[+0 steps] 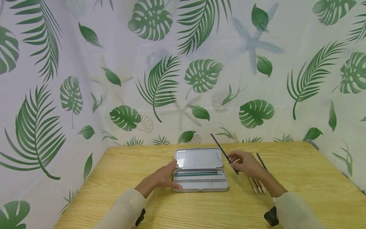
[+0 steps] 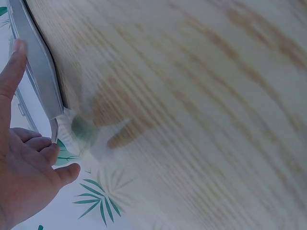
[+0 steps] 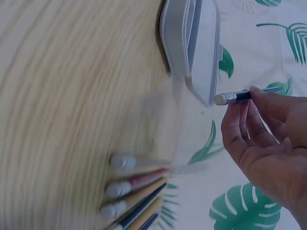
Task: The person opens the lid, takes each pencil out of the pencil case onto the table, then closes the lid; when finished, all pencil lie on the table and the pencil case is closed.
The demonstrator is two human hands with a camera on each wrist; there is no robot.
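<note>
A grey metal pencil case [image 1: 197, 184] lies with its lid [image 1: 200, 158] folded back. Green pencils [image 1: 190, 174] fill part of its long rear compartment, and the front compartments are bare. My left hand [image 1: 163, 178] spans the case's left side, thumb at the front edge and fingers by the lid; in the left wrist view the thumb lies along the grey wall. To the right of the case, my right hand [image 1: 245, 163] pinches a dark blue pencil [image 1: 219, 147] between thumb and fingers. This pencil is tilted, its white eraser end [image 3: 225, 98] pointing down towards me.
Several loose pencils [image 1: 258, 186] lie on the wood-grain table [image 1: 200, 210] under the right forearm, eraser ends towards me. Among them a dark pencil [image 1: 261, 160] points away. A leaf-print cloth [image 1: 177, 105] hangs behind the table and along both sides.
</note>
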